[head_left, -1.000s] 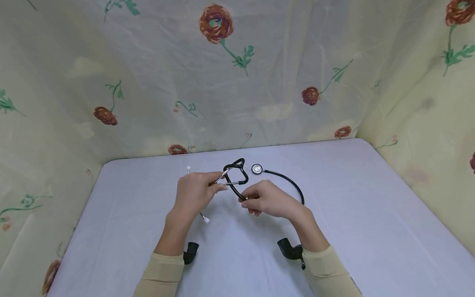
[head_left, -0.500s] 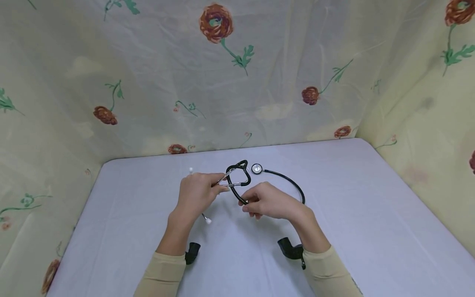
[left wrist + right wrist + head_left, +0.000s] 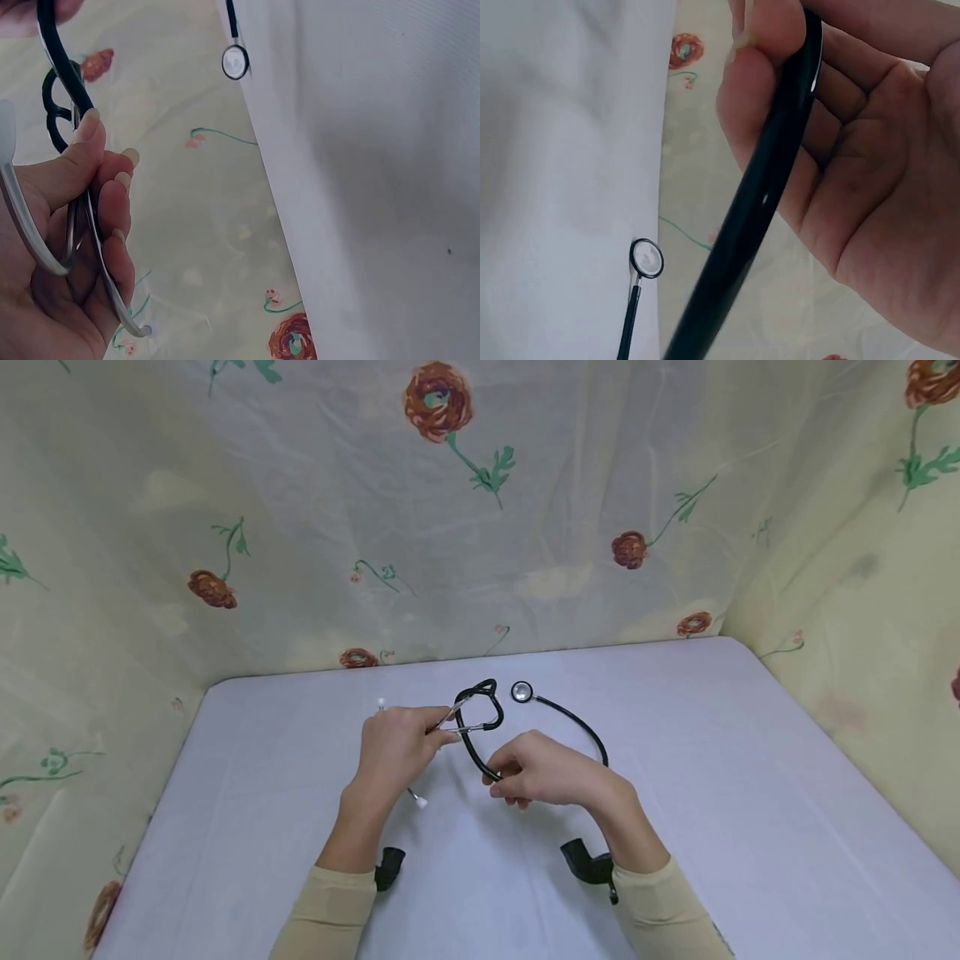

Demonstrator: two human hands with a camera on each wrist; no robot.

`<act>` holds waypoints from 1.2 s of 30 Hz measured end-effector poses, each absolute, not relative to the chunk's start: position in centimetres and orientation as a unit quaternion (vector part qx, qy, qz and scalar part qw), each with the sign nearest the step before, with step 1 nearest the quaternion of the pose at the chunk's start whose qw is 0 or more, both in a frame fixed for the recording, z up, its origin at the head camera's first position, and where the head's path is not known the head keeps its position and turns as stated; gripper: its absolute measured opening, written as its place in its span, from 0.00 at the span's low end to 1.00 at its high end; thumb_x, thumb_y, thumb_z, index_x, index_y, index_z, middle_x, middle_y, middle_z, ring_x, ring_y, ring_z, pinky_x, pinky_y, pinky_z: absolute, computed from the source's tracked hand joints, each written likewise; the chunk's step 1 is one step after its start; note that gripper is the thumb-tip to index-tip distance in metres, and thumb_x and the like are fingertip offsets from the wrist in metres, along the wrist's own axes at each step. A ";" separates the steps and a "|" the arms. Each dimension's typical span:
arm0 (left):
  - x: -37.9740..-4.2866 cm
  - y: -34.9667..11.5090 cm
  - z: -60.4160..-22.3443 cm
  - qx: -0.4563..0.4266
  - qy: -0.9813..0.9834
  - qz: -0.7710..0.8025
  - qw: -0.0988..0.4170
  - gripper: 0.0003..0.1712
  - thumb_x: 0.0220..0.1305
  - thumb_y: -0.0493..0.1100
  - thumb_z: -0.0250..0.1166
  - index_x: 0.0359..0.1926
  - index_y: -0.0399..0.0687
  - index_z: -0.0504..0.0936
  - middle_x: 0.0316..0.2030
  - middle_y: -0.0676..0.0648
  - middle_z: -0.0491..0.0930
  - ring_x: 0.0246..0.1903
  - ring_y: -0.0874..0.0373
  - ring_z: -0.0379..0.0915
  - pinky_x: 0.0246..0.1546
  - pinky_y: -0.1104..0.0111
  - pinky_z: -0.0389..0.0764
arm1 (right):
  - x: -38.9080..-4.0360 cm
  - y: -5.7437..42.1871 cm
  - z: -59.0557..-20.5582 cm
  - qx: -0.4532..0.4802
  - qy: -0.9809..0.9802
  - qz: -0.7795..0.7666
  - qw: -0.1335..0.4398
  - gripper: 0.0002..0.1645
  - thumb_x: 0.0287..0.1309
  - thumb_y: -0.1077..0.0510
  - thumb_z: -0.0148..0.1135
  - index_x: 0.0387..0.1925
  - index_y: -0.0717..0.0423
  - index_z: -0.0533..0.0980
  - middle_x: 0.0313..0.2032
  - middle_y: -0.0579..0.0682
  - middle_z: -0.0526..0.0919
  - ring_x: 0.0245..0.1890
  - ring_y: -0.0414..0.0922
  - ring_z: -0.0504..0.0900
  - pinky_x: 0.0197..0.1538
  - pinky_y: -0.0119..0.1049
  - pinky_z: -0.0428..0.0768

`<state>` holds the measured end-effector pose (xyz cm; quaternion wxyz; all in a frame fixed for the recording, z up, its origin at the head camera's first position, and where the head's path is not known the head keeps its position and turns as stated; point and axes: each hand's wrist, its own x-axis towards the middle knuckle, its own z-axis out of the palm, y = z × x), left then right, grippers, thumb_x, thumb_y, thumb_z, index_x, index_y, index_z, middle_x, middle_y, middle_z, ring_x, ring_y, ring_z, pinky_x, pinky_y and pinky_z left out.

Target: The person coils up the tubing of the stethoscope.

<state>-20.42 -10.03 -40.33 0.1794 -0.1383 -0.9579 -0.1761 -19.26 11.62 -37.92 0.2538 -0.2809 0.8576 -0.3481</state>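
A stethoscope with black tubing (image 3: pixel 471 752) spans both hands above the white table. My left hand (image 3: pixel 396 747) grips its silver ear tubes (image 3: pixel 105 270), thumb against curled fingers. White ear tips (image 3: pixel 421 802) stick out on both sides of that hand. Beyond the fingertips, the tubing is bent into a loop (image 3: pixel 498 714). My right hand (image 3: pixel 547 770) pinches the black tube (image 3: pixel 739 232) lower down, and the tube crosses its palm in the right wrist view. From behind that hand the tube curves up to the round chest piece (image 3: pixel 522 692), near the back of the table.
The white-covered table (image 3: pixel 735 777) ends at a flower-patterned curtain (image 3: pixel 540 568) at the back and sides. A black bent piece (image 3: pixel 390 868) sits beside the left forearm, and another black bent piece (image 3: pixel 588 864) beside the right wrist.
My right hand has moved slightly down and toward me, with more tube showing between the hands. The chest piece has shifted slightly away from me. The left hand keeps its grip.
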 end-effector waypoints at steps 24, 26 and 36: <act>-20.3 -9.7 -40.1 -0.137 -0.967 -0.170 0.129 0.15 0.49 0.60 0.68 0.40 0.72 0.84 0.16 0.62 0.78 0.17 0.64 0.64 0.17 0.70 0.60 | -18.7 11.9 -36.5 -0.289 0.881 -0.332 0.173 0.09 0.60 0.60 0.55 0.30 0.42 0.78 0.22 0.45 0.81 0.20 0.37 0.73 0.25 0.31 0.74; -20.3 -9.6 -40.1 -0.143 -0.967 -0.171 0.124 0.13 0.49 0.59 0.68 0.38 0.70 0.84 0.16 0.62 0.77 0.17 0.64 0.64 0.16 0.70 0.60 | -18.7 11.9 -36.5 -0.291 0.886 -0.326 0.153 0.08 0.60 0.58 0.57 0.29 0.41 0.78 0.20 0.42 0.79 0.18 0.36 0.71 0.23 0.30 0.71; -20.1 -9.2 -40.2 -0.201 -0.959 -0.189 0.061 0.10 0.49 0.59 0.68 0.34 0.67 0.84 0.12 0.64 0.70 0.16 0.66 0.63 0.19 0.72 0.62 | -18.5 12.2 -35.7 -0.284 0.892 -0.342 0.085 0.04 0.57 0.53 0.61 0.31 0.39 0.81 0.20 0.40 0.78 0.17 0.36 0.69 0.22 0.29 0.67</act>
